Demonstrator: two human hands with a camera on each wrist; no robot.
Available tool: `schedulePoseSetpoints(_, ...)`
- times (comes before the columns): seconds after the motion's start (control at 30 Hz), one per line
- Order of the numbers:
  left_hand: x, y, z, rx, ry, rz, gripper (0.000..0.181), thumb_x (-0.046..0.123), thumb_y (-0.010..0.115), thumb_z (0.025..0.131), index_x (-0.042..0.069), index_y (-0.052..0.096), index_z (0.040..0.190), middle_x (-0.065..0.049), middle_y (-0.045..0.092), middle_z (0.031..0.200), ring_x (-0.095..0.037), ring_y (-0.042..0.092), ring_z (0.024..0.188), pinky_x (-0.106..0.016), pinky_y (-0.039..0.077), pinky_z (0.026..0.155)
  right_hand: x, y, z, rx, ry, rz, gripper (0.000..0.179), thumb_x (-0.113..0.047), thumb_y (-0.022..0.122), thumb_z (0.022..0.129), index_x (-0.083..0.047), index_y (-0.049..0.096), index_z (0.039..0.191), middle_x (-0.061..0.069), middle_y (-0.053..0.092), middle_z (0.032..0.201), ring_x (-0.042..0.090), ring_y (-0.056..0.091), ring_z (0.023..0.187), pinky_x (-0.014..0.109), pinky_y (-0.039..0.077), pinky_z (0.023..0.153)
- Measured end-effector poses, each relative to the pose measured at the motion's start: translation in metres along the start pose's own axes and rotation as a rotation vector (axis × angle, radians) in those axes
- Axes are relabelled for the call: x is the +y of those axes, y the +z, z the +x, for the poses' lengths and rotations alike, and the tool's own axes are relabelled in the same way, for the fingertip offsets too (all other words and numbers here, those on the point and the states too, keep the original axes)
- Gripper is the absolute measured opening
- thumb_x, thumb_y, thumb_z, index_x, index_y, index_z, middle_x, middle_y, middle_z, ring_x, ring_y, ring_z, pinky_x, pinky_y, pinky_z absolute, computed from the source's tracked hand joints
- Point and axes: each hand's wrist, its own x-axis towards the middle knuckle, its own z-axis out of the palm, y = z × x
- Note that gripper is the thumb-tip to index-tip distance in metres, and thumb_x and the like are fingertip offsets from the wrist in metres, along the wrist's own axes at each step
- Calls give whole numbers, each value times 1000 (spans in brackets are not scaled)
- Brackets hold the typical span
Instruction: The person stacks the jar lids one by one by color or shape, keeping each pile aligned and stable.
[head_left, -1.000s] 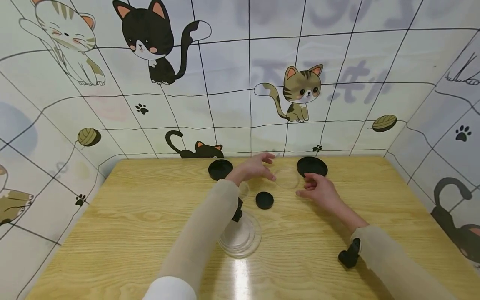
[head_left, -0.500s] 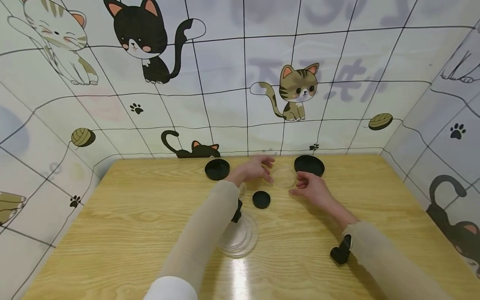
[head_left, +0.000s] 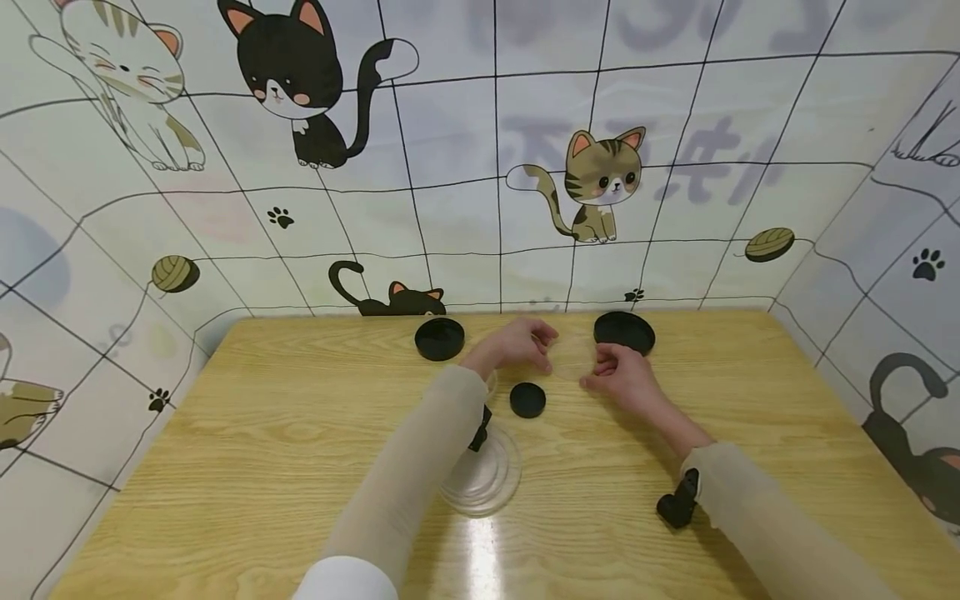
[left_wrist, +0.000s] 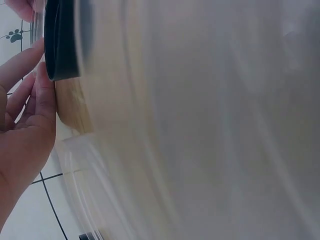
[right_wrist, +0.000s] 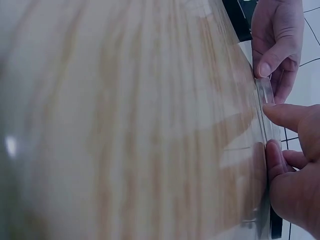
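A clear, shallow round dish (head_left: 573, 360) lies between my two hands at the back of the table. My left hand (head_left: 517, 345) grips its left edge. In the right wrist view, the left thumb presses the rim of the dish (right_wrist: 267, 92). From the other side my right hand (head_left: 624, 382) pinches the right edge, thumb and fingertips on the rim. A small black round lid (head_left: 528, 401) lies just in front of the dish. The dish's transparency makes its outline faint in the head view.
Black round shallow lids stand at back left (head_left: 440, 339) and back right (head_left: 626, 332). A stack of clear round dishes (head_left: 483, 492) sits nearer, partly under the left forearm. Another clear round piece (head_left: 492, 385) is mostly hidden by the left wrist. A cat-print curtain (head_left: 465, 208) borders the wooden table (head_left: 300, 417).
My left hand has come slightly nearer and its fingers have curled onto the dish's edge. The right hand has shifted left and closed on the opposite edge.
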Motion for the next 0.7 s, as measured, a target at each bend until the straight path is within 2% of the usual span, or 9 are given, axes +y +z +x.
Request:
schedulePoseSetpoints(0.23,2,0,-3,-12,-11,-9,57,-6,81,82,-2,60,136,-12,59,120,-17,57,96,-22,49,83,0,-2,0,-17,-20,-40,64,-11,82,87,16,53,137,25,65,116,36,65,102,45,53,88)
schedulePoseSetpoints(0.37,7,-4,-8,-27,11,-12,59,-5,81,82,-3,58,137,-16,58,126,-18,60,95,-24,51,84,-4,-5,-1,-22,-19,-19,65,-12,83,86,15,53,137,23,66,112,35,63,102,42,53,88)
schedulePoseSetpoints(0.57,16,-15,-25,-33,81,-30,62,0,80,85,-3,54,142,-24,53,134,-24,63,103,-31,53,87,-20,-13,-6,10,-50,7,65,-11,84,86,13,52,138,25,62,118,34,60,103,42,51,90)
schedulePoseSetpoints(0.7,18,-20,-40,-20,115,-62,62,3,81,87,0,54,142,-25,51,137,-25,60,105,-32,53,86,-33,-19,-15,-6,-68,28,67,-15,83,88,11,51,140,25,60,120,34,60,106,42,51,91)
